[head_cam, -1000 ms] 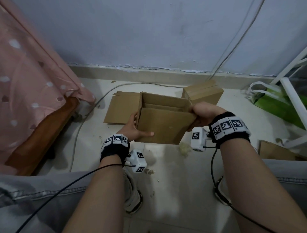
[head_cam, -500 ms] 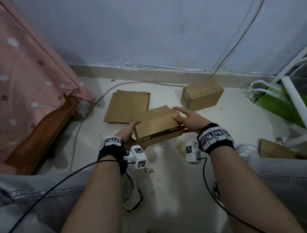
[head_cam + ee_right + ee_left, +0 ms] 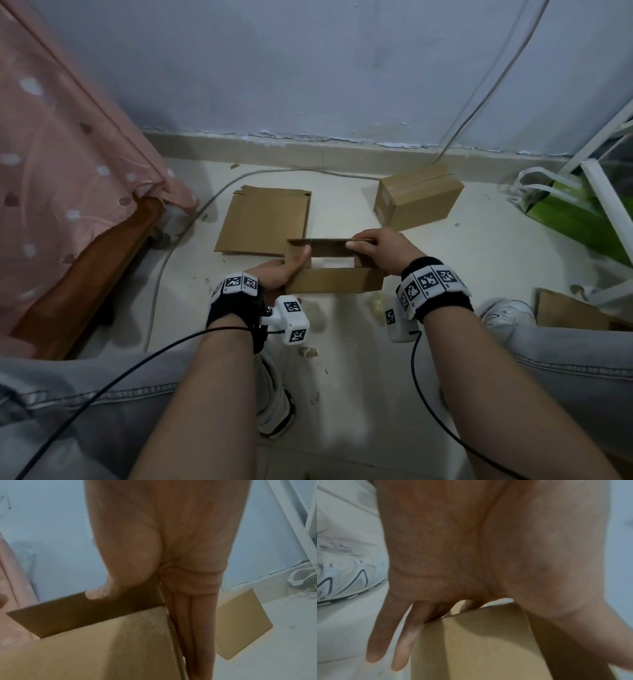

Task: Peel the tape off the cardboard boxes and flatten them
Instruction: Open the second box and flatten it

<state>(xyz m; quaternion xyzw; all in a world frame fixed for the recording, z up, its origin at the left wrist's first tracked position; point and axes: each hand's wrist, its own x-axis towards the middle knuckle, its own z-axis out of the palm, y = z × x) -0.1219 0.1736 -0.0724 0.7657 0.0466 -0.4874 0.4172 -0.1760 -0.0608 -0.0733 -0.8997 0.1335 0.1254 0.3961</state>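
I hold a small brown cardboard box (image 3: 334, 281) just above the floor between my knees. Both its ends are open, and the floor shows through it. My left hand (image 3: 281, 272) pinches the left wall, thumb inside and fingers outside. In the left wrist view those fingers (image 3: 402, 642) lie straight along the box (image 3: 479, 642). My right hand (image 3: 376, 246) pinches the far right corner. Its thumb (image 3: 101, 593) presses inside the box (image 3: 102, 642). A flattened box (image 3: 263, 221) lies on the floor behind. A taped, closed box (image 3: 416, 197) stands at the back right.
A pink spotted cloth (image 3: 68, 154) hangs over a wooden frame (image 3: 85, 274) on the left. A grey cable (image 3: 191, 222) runs across the floor. A green bag (image 3: 575, 216) and a white rack (image 3: 609, 192) stand right, with more cardboard (image 3: 575, 311) near my right knee. Crumpled tape scraps (image 3: 376, 303) lie below the box.
The box was held open towards me, then pressed nearly flat between both hands. It now stands open as a tube, and my right hand has shifted to its far right corner.
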